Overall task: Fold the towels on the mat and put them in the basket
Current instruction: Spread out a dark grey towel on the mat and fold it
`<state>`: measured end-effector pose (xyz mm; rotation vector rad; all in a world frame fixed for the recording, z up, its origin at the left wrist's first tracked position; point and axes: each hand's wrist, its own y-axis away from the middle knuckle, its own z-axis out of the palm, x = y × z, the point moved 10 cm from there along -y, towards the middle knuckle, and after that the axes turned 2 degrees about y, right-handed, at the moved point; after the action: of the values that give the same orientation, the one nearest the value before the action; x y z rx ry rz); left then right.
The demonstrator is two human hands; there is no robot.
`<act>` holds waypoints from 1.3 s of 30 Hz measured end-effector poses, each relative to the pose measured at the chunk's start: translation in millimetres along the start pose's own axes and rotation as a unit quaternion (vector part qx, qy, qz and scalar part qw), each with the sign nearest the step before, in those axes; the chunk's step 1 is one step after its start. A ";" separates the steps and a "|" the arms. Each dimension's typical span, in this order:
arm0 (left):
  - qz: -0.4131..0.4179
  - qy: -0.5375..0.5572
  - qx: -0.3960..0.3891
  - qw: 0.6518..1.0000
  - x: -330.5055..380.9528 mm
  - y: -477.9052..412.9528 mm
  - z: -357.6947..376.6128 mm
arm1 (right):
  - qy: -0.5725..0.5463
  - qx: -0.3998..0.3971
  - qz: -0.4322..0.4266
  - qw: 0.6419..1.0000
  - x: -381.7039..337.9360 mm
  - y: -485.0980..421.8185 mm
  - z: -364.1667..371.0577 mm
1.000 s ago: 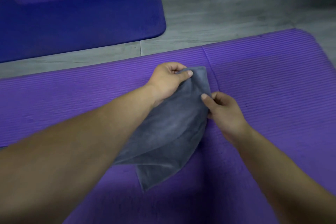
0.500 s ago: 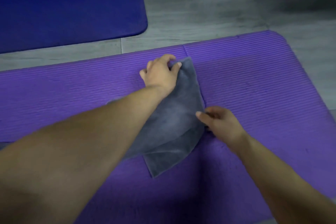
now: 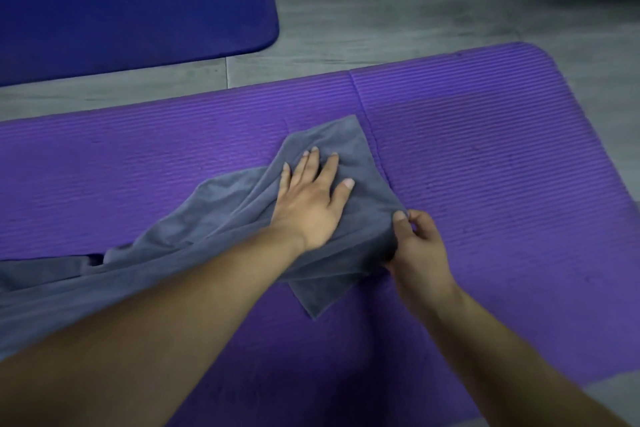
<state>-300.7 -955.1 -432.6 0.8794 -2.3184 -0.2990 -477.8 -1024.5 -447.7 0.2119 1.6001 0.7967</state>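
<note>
Left grip (image 3: 311, 204), fingers now released and flat, presses the grey towel (image 3: 214, 218) onto the mat (image 3: 502, 166) while right grip (image 3: 419, 246) pinches the towel's right edge, so the fold looks laid.

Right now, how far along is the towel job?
Done: grey towel lies on the purple mat, one layer doubled over. In hand: left hand presses it flat, right hand pinches its near-right edge. Left: its left side is rumpled, the fold is unfinished, and no basket is in view.
</note>
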 end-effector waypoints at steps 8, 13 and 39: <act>-0.011 -0.049 -0.020 0.999 -0.6 -7.1 15.1 | 0.269 0.043 -0.028 0.962 -16.9 -7.9 -46.6; -0.014 -0.066 -0.005 0.998 1.3 -9.3 17.9 | 0.312 -0.017 -0.029 0.949 9.2 23.7 -49.7; -0.055 -0.038 0.252 0.965 -95.1 58.4 -76.9 | 0.503 0.050 -0.125 0.854 -2.9 41.9 -84.7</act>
<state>-227.3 -847.5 -394.8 1.2602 -2.4630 0.2325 -568.6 -1026.2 -421.4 -0.4182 2.5897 0.6356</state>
